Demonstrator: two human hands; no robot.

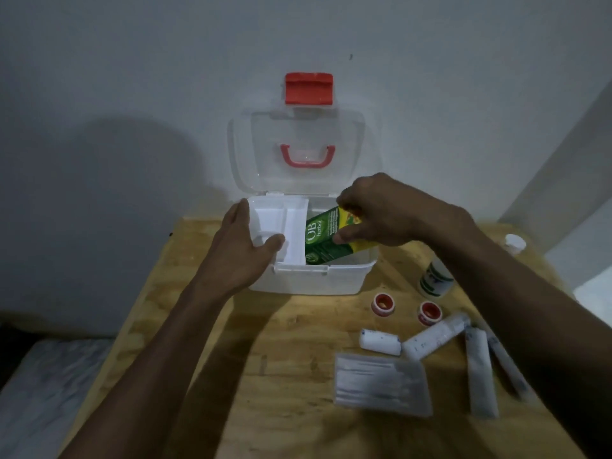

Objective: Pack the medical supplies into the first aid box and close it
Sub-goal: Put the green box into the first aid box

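The white first aid box (318, 279) stands open on the wooden table, its clear lid (298, 154) with red handle and red latch leaning back against the wall. My right hand (377, 210) grips a green and yellow carton (326, 238), tilted and partly inside the box's right side. My left hand (241, 246) holds the white inner tray (284, 223), which sits shifted over the box's left side. Two red-rimmed tape rolls (382, 304), a bandage roll (380, 341), wrapped tubes (435, 336) and a flat clear packet (382, 384) lie to the right.
A white bottle with a green label (435, 278) stands behind the tape rolls, and a small white cap (515, 242) lies near the table's far right edge. The wall is directly behind the box. A grey mattress (39, 392) lies lower left.
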